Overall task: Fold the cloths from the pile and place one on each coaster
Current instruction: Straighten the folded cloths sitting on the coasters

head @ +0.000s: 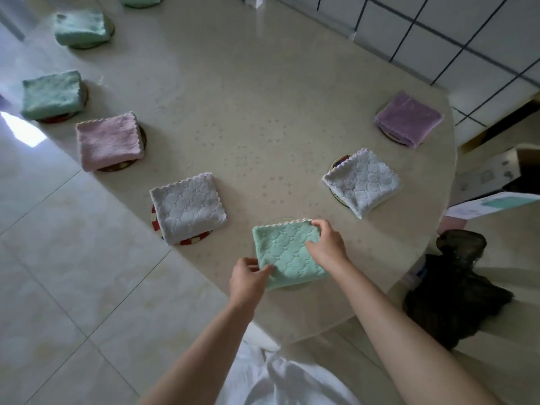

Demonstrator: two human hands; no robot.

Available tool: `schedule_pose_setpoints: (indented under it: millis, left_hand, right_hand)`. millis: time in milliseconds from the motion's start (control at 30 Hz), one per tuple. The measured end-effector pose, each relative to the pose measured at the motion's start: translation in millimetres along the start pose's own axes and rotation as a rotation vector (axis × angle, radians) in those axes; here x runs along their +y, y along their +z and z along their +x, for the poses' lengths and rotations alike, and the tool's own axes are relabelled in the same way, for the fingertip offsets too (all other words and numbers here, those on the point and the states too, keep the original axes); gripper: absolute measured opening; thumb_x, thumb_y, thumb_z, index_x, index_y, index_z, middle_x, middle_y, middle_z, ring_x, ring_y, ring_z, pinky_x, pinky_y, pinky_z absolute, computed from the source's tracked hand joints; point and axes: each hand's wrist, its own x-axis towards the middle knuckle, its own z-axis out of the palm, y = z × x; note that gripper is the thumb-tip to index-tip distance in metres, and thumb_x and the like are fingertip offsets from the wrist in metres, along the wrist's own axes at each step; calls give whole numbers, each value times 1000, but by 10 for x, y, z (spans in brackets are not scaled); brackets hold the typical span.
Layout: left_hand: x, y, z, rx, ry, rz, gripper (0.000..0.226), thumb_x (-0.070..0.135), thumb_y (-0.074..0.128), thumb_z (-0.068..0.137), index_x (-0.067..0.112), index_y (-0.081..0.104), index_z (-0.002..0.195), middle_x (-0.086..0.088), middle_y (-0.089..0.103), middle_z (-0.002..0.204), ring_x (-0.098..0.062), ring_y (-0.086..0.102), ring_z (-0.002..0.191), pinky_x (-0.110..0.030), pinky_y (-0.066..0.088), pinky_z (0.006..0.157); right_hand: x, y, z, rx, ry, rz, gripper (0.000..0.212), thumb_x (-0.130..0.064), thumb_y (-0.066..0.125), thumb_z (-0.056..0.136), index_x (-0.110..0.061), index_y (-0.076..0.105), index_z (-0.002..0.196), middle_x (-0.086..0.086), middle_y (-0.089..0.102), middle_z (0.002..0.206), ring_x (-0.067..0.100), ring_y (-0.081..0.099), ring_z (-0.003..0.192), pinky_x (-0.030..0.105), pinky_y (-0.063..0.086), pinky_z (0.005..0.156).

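A folded mint-green cloth lies near the round table's front edge, over a coaster whose pale rim peeks out behind it. My left hand pinches the cloth's near-left corner. My right hand rests on its right side, fingers gripping the far-right corner. Around the table, folded cloths sit on coasters: a grey one, a pink one, a teal one, another teal one, a pale grey one and a purple one. No pile of unfolded cloths is in view.
The beige table has a curved edge at front and right. A dark bag lies on the floor at right, with a cardboard box and papers behind it. A tiled wall stands at the back right. White fabric lies below my arms.
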Motion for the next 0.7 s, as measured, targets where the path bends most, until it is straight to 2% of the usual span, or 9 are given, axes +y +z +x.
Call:
schedule_pose_setpoints:
  millis: [100, 200, 300, 500, 633, 700]
  left_hand:
    - [59, -54, 27, 2, 28, 22, 31, 18, 75, 76, 14, 59, 102, -2, 67, 92, -16, 65, 81, -28, 54, 67]
    - [122, -131, 42, -17, 89, 72, 28, 10, 70, 77, 15, 60, 103, -1, 66, 91, -14, 64, 80, -26, 52, 63]
    - [202, -171, 108, -83, 168, 116, 25, 7, 68, 79, 16, 60, 101, -4, 66, 94, -16, 64, 80, -24, 49, 60]
    - [413, -121, 301, -132, 213, 265, 24, 10, 69, 81, 17, 61, 102, 0, 63, 93, -15, 60, 79, -21, 45, 55]
    - [473, -128, 453, -156, 218, 386, 25, 15, 70, 79, 17, 63, 102, 0, 67, 93, -19, 64, 83, -26, 51, 62]
    - [490, -155, 499, -152, 241, 427, 23, 16, 72, 77, 17, 64, 99, 1, 68, 90, -18, 64, 83, -28, 53, 67]
  right_hand:
    - [62, -6, -63, -54, 117, 202, 47, -18, 61, 80, -21, 41, 123, 3, 58, 108, 23, 59, 94, 31, 49, 78]
    - [193, 8, -152, -104, 171, 349, 49, -21, 65, 72, -21, 43, 115, 2, 59, 103, 22, 61, 92, 38, 54, 83]
    - [340, 80, -265, -39, 179, 449, 46, -18, 68, 71, -22, 45, 111, 1, 60, 100, 22, 62, 91, 41, 54, 84]
    - [490, 234, -398, 139, 205, 545, 44, -14, 71, 74, -17, 46, 111, 2, 62, 100, 22, 62, 90, 38, 53, 81]
    - [467, 286, -383, 193, 214, 500, 49, -16, 71, 77, -15, 43, 117, 2, 61, 100, 22, 61, 88, 31, 49, 76]
    - [456, 305, -387, 216, 218, 462, 50, -17, 71, 79, -14, 43, 120, -1, 59, 98, 19, 58, 84, 25, 41, 70]
